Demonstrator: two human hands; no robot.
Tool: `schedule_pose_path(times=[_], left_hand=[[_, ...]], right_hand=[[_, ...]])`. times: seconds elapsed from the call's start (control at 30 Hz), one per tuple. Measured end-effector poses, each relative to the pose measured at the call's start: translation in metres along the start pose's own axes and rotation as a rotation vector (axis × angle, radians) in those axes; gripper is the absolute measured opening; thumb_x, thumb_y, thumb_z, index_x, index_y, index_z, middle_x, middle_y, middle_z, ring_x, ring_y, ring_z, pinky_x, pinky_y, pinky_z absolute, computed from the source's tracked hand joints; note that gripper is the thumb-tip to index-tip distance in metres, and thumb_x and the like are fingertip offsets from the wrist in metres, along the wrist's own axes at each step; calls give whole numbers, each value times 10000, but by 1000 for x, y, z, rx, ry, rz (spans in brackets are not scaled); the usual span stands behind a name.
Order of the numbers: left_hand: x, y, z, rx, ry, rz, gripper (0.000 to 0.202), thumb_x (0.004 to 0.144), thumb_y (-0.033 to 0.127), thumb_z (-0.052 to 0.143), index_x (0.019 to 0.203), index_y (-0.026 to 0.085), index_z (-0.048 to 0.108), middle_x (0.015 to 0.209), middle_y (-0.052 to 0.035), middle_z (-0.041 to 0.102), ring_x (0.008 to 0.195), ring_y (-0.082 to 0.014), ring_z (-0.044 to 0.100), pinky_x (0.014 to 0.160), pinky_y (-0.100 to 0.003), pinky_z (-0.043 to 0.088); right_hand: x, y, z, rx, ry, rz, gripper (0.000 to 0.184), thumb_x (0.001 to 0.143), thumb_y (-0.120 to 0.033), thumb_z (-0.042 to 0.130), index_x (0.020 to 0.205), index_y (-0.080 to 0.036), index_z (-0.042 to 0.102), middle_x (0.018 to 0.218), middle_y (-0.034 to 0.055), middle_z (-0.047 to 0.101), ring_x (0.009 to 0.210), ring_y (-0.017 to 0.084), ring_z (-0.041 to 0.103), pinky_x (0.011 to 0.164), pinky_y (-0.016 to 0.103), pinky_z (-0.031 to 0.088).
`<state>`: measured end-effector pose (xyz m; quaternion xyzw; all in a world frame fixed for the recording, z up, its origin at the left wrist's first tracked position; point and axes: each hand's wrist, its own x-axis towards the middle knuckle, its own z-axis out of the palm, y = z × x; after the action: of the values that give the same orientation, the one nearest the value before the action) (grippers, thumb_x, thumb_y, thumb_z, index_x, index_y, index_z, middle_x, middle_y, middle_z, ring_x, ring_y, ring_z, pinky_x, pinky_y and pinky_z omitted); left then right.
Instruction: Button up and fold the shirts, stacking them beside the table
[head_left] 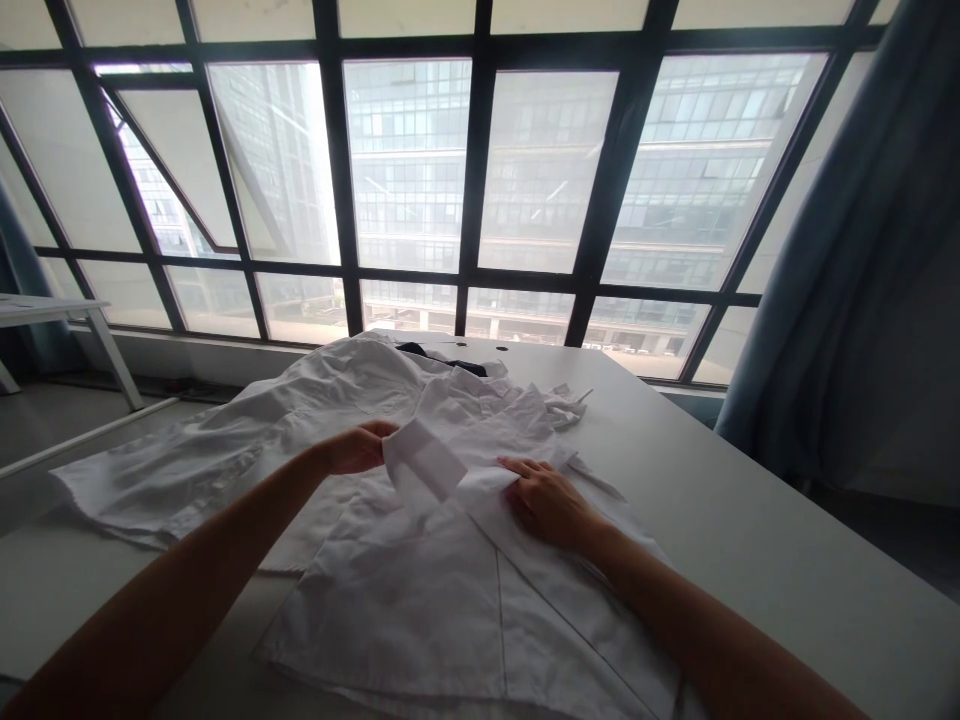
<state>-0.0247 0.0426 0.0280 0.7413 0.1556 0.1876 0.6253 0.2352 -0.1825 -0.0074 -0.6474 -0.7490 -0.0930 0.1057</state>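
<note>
A white shirt (420, 590) lies spread on the white table (750, 520) in front of me. My left hand (358, 447) is closed on a raised flap of the shirt, its cuff or collar (424, 460), which it lifts off the cloth. My right hand (546, 500) rests with its fingers stretched flat on the shirt just right of that flap, pressing the fabric down.
More white garments (225, 450) lie piled across the table's left and far side, with a dark item (442, 358) at the back. A big grid window (480, 170) stands beyond, a blue curtain (862, 280) at right, another table (52, 315) at far left.
</note>
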Motion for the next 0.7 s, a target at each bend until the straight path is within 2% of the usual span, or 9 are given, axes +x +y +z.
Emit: schedule_pose_path(times=[0.1,0.2,0.27,0.33,0.43,0.5,0.57,0.6,0.7], left_hand=[[-13,14,-13,18,-308,-178,269,544,270,799,770,154,711,732,-62,692,713,-231,645,647,-321,515],[-17,21,-15,125,-491,-230,428,586,394,853,923,180,700,824,-58,717,767,-213,658,686,-303,524],[-17,23,-7,273,-568,-227,508,666,511,806,1024,175,673,915,-70,719,843,-209,661,750,-307,526],[-18,26,9,503,-546,-195,548,742,589,724,1086,168,656,997,-84,703,906,-212,649,789,-311,518],[-25,34,42,800,-434,-134,617,786,593,675,1244,187,599,1117,-94,662,948,-216,631,781,-295,508],[-31,39,63,866,-424,-84,764,738,554,740,1384,229,495,1205,-91,625,958,-215,628,783,-287,503],[-35,42,77,894,-461,21,838,663,492,823,1401,280,488,1270,-78,592,1006,-224,617,831,-289,491],[-36,42,81,901,-485,89,760,654,450,842,1341,295,556,1285,-69,585,1042,-230,607,868,-293,478],[-35,38,83,830,-563,212,271,751,340,789,1000,245,739,1198,-60,646,1044,-219,613,905,-286,460]], right_hand=[[1,3,1,-14,2,40,366,897,-183,460,1151,-60,693,1418,174,523,1268,286,512,1068,432,389],[0,10,1,-56,2,77,383,900,-175,451,1189,-70,678,1423,162,522,1238,285,530,1058,431,392],[-2,16,1,-79,0,87,390,907,-177,437,1203,-82,672,1424,159,522,1217,288,541,1046,434,395],[-4,22,1,-85,7,72,382,914,-184,434,1200,-98,672,1415,155,530,1210,284,542,1038,431,395],[-6,30,2,-80,50,54,316,920,-203,458,1121,-139,693,1348,133,584,1172,267,557,1010,403,399],[-6,35,2,-86,79,75,240,917,-220,488,1014,-156,698,1250,119,631,1088,249,585,964,375,411],[-5,39,4,-99,88,117,163,904,-226,523,923,-160,671,1140,110,658,1000,233,597,916,348,416],[-5,41,5,-107,90,151,129,895,-220,538,899,-161,653,1086,105,664,965,227,598,897,337,415],[-5,49,8,-124,113,296,115,879,-203,557,963,-154,620,1005,96,668,927,221,595,877,320,402]])
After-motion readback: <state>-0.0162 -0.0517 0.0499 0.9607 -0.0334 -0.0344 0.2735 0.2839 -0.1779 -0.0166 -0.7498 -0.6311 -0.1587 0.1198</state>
